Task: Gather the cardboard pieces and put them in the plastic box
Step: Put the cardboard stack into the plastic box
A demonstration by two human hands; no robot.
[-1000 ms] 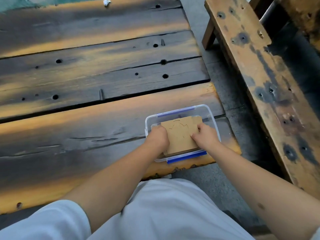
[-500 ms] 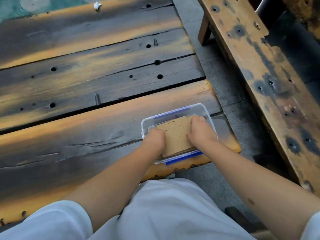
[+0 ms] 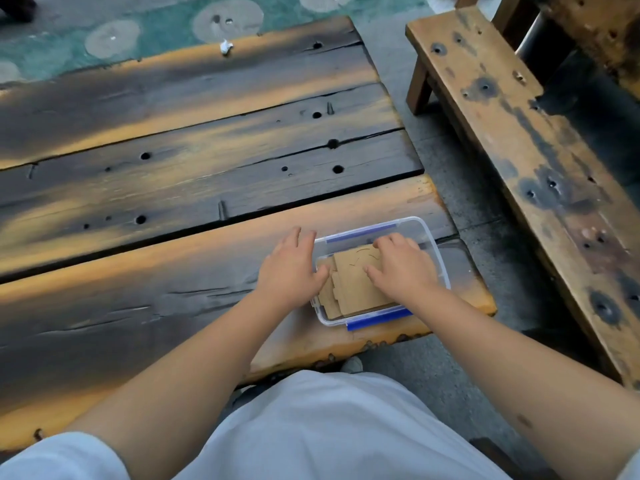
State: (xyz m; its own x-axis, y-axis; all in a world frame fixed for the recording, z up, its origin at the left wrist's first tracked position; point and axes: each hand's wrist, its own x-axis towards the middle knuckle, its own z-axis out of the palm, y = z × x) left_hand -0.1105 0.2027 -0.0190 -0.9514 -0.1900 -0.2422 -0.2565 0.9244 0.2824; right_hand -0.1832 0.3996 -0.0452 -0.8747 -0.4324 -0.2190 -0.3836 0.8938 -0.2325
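No legible txt or labels.

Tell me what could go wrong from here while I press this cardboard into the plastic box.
The plastic box sits close to the table's near right corner, so a hard push could slide it off. The cardboard pieces lie staggered and tilted against the near wall, so they may spring back up. Your left hand steadies only the box's left rim, while your right hand presses down.

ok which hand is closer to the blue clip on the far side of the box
Right. The right hand rests on the cardboard pieces inside the plastic box, fingertips just short of the far blue clip. The left hand sits at the box's left rim, farther off.
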